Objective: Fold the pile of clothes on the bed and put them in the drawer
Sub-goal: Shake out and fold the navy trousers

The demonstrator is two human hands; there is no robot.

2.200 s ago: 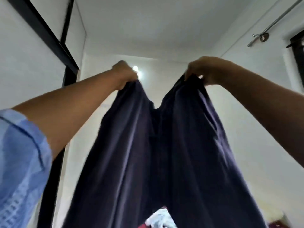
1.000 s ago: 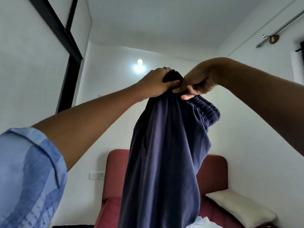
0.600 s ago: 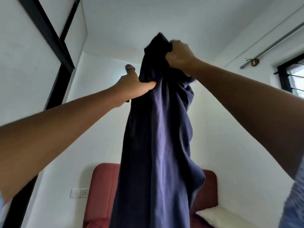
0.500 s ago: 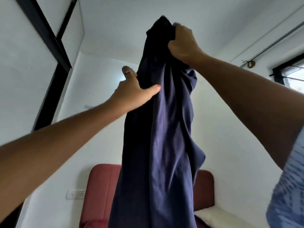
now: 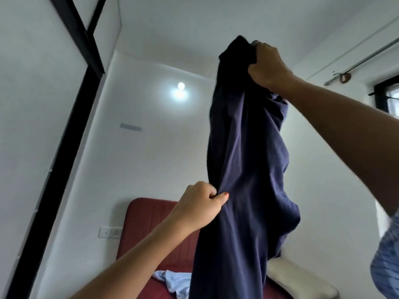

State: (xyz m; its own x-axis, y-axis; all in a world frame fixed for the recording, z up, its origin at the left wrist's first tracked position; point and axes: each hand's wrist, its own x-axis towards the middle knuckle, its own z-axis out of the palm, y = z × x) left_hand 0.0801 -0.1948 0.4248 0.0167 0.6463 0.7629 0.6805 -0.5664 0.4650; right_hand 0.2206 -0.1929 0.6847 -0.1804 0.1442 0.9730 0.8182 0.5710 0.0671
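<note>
Dark navy trousers (image 5: pixel 244 169) hang lengthwise in the air in front of me, doubled over leg on leg. My right hand (image 5: pixel 266 65) grips the bunched waistband high up near the ceiling. My left hand (image 5: pixel 201 205) pinches the left edge of the fabric about halfway down, thumb on the front. Below, a light blue garment (image 5: pixel 172 282) lies crumpled on the red bed (image 5: pixel 157 290). The lower ends of the trousers run out of the frame. No drawer is in view.
A red padded headboard (image 5: pixel 151 221) stands against the white wall, with a cream pillow (image 5: pixel 302 279) at the right. A black-framed wardrobe (image 5: pixel 64 137) rises on the left. A curtain rod (image 5: pixel 362 61) and a window (image 5: pixel 388 93) are at the upper right.
My left hand has slid down the trousers' left edge from near the waistband to mid-length and now pinches it. My right hand still holds the waistband up high.
</note>
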